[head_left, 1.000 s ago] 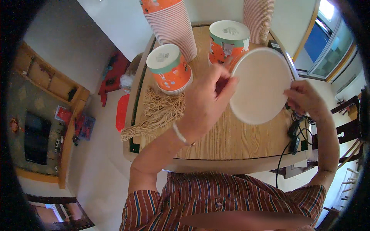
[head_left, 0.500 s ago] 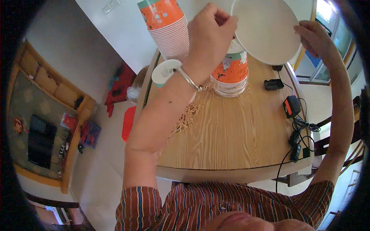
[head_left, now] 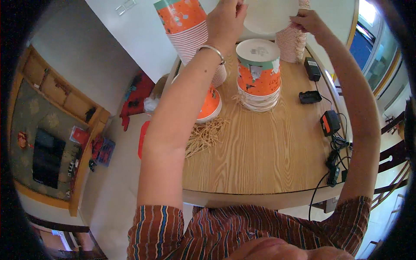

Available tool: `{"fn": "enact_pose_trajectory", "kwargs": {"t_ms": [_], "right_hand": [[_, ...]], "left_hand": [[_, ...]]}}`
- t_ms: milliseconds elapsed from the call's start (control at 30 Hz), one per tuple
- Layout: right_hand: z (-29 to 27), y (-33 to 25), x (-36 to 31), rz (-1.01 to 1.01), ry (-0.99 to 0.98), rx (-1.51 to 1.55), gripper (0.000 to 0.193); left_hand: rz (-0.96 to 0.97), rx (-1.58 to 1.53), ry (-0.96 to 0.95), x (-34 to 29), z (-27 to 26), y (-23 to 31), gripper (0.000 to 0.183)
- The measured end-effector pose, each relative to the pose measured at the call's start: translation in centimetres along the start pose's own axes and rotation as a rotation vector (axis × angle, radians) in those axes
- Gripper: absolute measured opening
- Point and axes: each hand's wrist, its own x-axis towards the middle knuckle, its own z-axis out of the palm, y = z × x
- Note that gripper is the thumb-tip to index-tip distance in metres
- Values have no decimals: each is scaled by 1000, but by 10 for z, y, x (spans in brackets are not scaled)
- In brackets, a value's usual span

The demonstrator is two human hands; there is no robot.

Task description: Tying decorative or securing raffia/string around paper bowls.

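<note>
At the far side of the table my left hand (head_left: pixel 227 24) pinches the left edge of a white round paper tub (head_left: pixel 271 15), partly cut off by the top of the picture. My right hand (head_left: pixel 307 21) has its fingers closed at the tub's right edge. Below them stands an upside-down stack of orange and green paper tubs (head_left: pixel 258 80), with tan rubber bands (head_left: pixel 262 103) around its lower rims. Another orange tub (head_left: pixel 211 104) sits half hidden behind my left forearm. A pile of loose rubber bands (head_left: pixel 206 135) lies beside it.
A tall stack of tubs (head_left: pixel 186 39) rises at the back left. Another stack (head_left: pixel 291 45), with bands along its side, stands behind my right hand. Black chargers (head_left: pixel 330 122) and tangled cables (head_left: pixel 336 151) line the right edge of the wooden table (head_left: pixel 260 160).
Both hands have carried the white tub away and slightly left, toward the top of the picture. The middle stack and the stack behind it have come into fuller view.
</note>
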Motion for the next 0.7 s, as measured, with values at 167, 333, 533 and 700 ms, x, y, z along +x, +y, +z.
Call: {"fn": "enact_pose_trajectory", "kwargs": {"t_ms": [167, 333, 533, 700], "right_hand": [[55, 38, 7, 49, 3, 263, 20], [89, 58, 13, -44, 127, 539, 24], [108, 52, 6, 10, 102, 509, 23], [123, 71, -11, 62, 29, 451, 24]], "left_hand": [[213, 110, 138, -35, 18, -15, 16], [357, 128, 196, -34, 22, -19, 14], [446, 265, 139, -36, 17, -31, 15], [459, 230, 115, -83, 21, -22, 19]]}}
